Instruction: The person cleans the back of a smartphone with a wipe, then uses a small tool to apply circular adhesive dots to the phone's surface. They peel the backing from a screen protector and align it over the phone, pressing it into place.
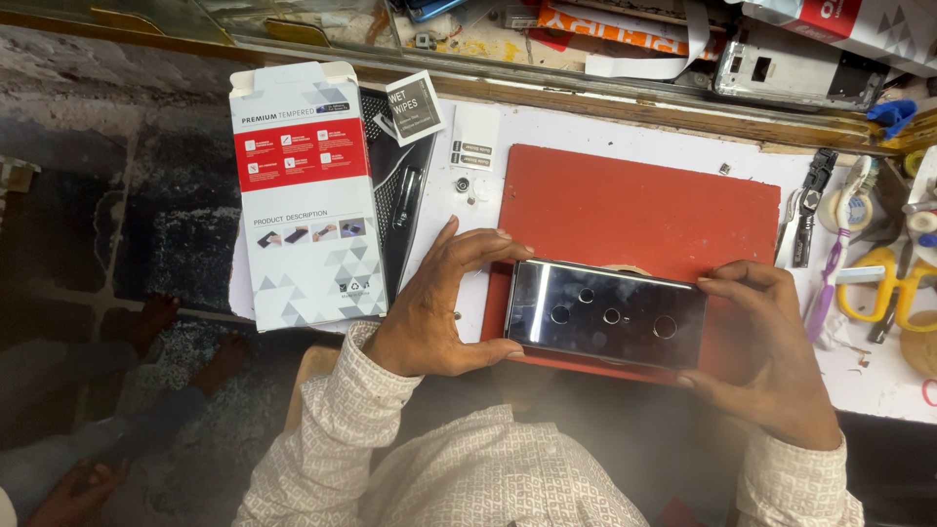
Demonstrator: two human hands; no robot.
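Left hand [429, 307] pinches the short left end of the glossy black rectangular phone [605, 314], thumb on the near corner, fingers curled over the far corner. Right hand [766, 356] clamps the right end the same way. Phone count: 1, held flat, long axis 9-to-3, back face up, 4 round camera rings visible, just above the near edge of the red rectangular work mat [634, 210]; cannot tell if it touches the mat.

Containers: 1 white-and-red flat cardboard box [307, 195] at 10 o'clock of the phone, top flap open, contents not visible. A black patterned tray [400, 195] lies just beside the box at its 3 o'clock edge.

2 small sachets at 11 o'clock: a black-and-white wipe sachet [415, 105] and a plain white sachet [475, 137].

At 3 o'clock: 1 pair of yellow-handled scissors [883, 283], 1 purple-and-white toothbrush [835, 263].
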